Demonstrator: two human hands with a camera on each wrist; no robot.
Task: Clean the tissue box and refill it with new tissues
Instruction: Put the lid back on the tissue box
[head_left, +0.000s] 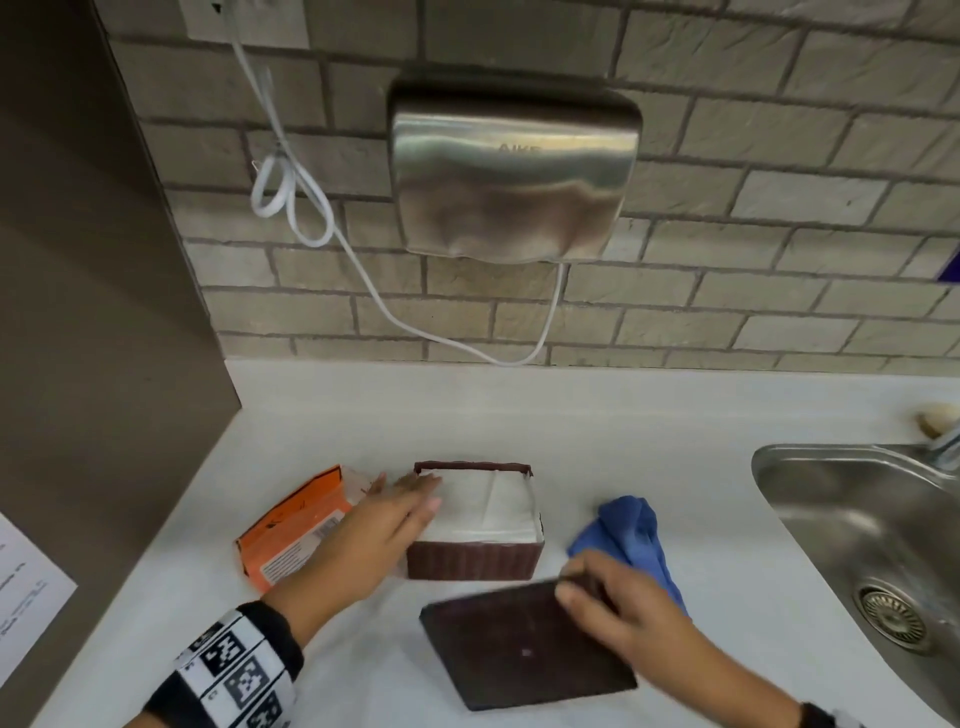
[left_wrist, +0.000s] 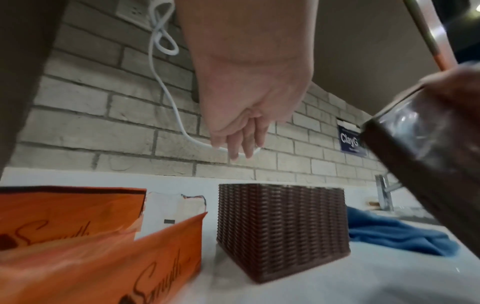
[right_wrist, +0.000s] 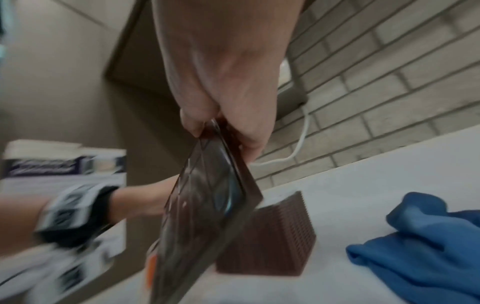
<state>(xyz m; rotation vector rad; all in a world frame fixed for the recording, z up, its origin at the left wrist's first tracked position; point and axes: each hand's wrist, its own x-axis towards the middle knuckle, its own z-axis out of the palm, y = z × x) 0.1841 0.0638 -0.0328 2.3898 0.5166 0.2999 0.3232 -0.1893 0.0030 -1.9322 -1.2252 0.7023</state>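
Head view: right fingers (head_left: 574, 590) around lid (head_left: 519, 649)

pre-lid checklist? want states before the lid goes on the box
1. Tissue box upright on the counter: ok.
2. Tissues loaded, filling the box: ok.
3. Stack below the rim all round: cannot tell.
4. Right hand grip on the lid, pinching one edge: ok.
5. Left hand off the opening: not ok, fingers lie on the tissues.
6. Blue cloth and orange pack clear of the box: ok.
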